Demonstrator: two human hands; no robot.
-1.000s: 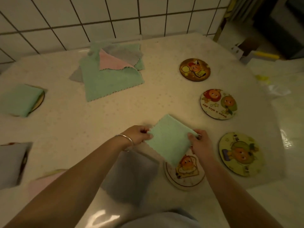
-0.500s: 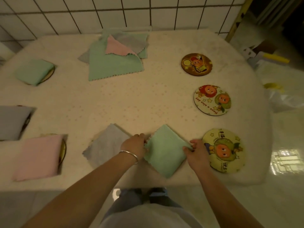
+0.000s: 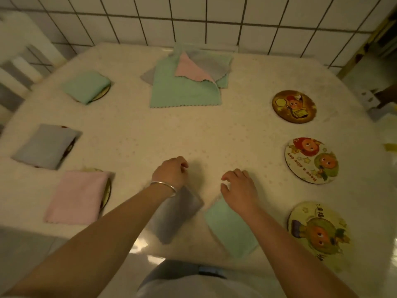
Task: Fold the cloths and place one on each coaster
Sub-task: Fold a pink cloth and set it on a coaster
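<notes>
A folded green cloth point(image 3: 231, 230) lies near the table's front edge, its coaster hidden beneath. Beside it on the left lies a folded grey cloth point(image 3: 176, 218), partly under my left forearm. My left hand point(image 3: 171, 173) and my right hand point(image 3: 238, 187) hover over the bare table just beyond these cloths, fingers loosely curled and holding nothing. Three bare cartoon coasters sit on the right: a dark one point(image 3: 293, 106), a white one point(image 3: 311, 160) and a yellow one point(image 3: 318, 231). A pile of unfolded cloths point(image 3: 182, 89) lies at the back centre.
On the left, folded green point(image 3: 84, 84), grey point(image 3: 45, 145) and pink point(image 3: 76, 196) cloths each cover a coaster. A white tiled wall point(image 3: 193, 18) backs the table. A white chair point(image 3: 19, 50) stands at the far left; the floor and a box show at the right.
Both hands have let go of the folded green cloth and moved forward over the table. The cloth lies flat near the front edge. The camera tilted up.
</notes>
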